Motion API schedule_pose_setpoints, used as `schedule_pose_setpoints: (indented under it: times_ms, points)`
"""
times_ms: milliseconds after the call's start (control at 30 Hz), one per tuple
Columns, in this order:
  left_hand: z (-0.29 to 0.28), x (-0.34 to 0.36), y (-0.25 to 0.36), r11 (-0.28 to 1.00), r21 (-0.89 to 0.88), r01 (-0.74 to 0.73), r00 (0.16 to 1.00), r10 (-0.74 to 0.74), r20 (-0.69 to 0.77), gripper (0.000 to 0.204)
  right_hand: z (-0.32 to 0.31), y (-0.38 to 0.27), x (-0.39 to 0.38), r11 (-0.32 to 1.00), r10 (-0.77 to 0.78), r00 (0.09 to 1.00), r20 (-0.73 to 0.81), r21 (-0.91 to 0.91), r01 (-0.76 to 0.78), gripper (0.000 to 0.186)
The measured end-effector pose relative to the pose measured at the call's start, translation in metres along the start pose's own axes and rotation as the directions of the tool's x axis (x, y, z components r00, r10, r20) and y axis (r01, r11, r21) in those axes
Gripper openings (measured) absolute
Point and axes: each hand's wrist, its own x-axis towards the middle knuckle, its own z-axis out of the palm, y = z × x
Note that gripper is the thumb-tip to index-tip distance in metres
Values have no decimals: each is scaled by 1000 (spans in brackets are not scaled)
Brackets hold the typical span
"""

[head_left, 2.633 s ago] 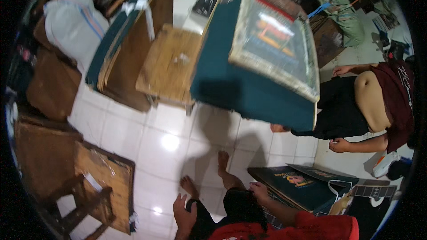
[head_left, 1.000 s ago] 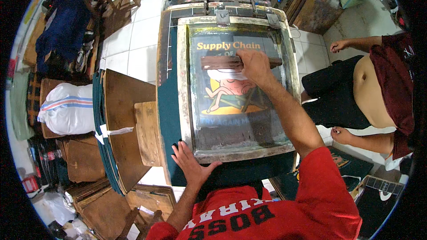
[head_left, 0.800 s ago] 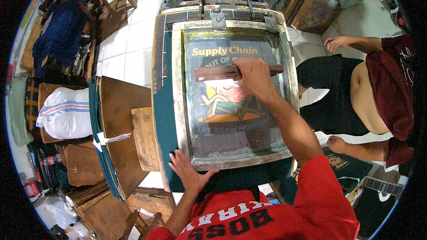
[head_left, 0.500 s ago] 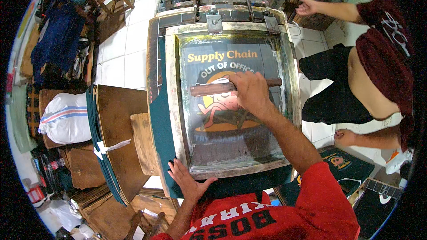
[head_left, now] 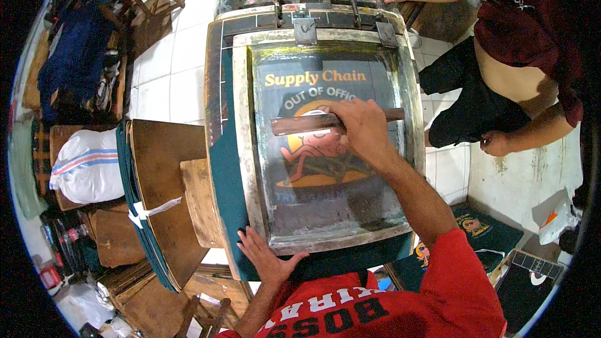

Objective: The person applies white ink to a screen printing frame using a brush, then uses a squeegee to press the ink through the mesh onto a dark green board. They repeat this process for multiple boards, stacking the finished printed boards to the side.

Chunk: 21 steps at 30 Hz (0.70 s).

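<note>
A screen-printing frame with worn pale wooden edges lies flat over dark green cloth. Through its mesh a cartoon print shows in orange, pink and white, with lettering above and below. My right hand is closed around the brown handle of a squeegee, which lies crosswise over the middle of the mesh. The squeegee's blade is hidden from above. At the frame's lower left corner, my left hand rests with fingers spread on the cloth and the frame's edge, holding nothing.
Metal hinge clamps hold the frame's far edge. A co-worker in a maroon shirt stands at the right, one hand near the far boards. Stacked boards with green cloth and a white bundle are at the left. Printed cloth lies lower right.
My right hand and the squeegee have shifted very slightly to the right. My left hand has stayed put. The co-worker has leaned farther away, reaching a hand toward the far boards.
</note>
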Motion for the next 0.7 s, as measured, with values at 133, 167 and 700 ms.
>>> schedule_pose_setpoints:
  times_ms: [133,167,700]
  points:
    - [0,0,0,1000,11,-18,1000,18,-9,161,3,3,1,1000,-14,999,-39,18,15,49]
    - [0,0,0,1000,-1,-13,1000,13,-6,161,4,6,4,1000,-15,1000,-15,0,15,48]
    - [-4,0,2,1000,-31,-3,1000,3,10,159,2,44,105,990,90,996,-5,-108,-90,40]
